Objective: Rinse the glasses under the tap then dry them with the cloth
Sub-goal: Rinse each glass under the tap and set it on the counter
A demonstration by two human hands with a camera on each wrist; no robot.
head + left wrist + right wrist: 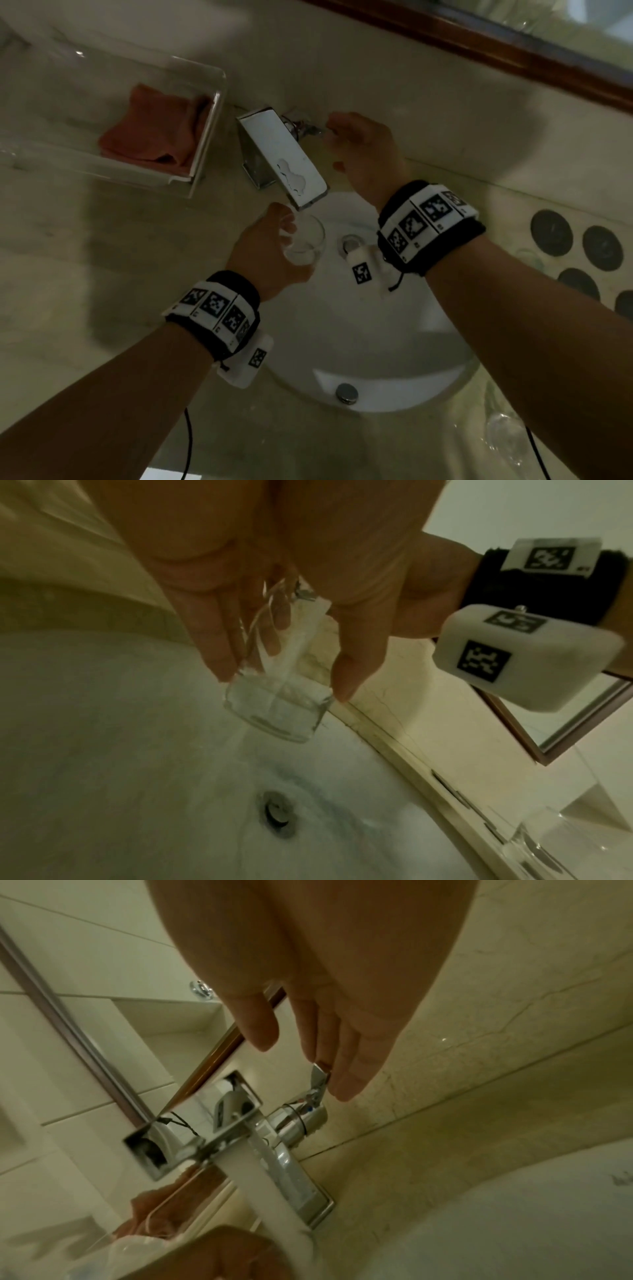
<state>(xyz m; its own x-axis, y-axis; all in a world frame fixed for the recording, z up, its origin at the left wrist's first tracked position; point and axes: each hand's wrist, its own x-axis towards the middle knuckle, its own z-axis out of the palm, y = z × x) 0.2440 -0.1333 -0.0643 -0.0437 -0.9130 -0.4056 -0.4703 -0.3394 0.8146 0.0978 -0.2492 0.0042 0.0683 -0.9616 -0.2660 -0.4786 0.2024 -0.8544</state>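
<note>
I hold a clear glass (305,240) in my left hand (265,253), fingers and thumb wrapped round its sides. The glass is over the white sink (394,329), right under the end of the tap (284,154). In the left wrist view, water runs from the tap into the glass (277,704) and spills down toward the drain (279,814).

My right hand (363,150) is behind the sink, at the right side of the tap. Its fingers (346,1074) are nearly straight and touch the small shiny tap handle (318,1080). The thumb (260,1026) stays apart from it. The hand is not wrapped round anything.

Left of the tap sits a clear tray (205,150) with the pink cloth (157,137) lying inside it. Right of the sink, near the front edge, another glass (507,435) stands on the counter (102,274); it looks blurry. More to the right I see dark round spots (551,233) on the counter. Behind the tap, a mirror with a brown wooden frame (479,44) runs along the wall.

My right arm covers part of the sink's right side.
</note>
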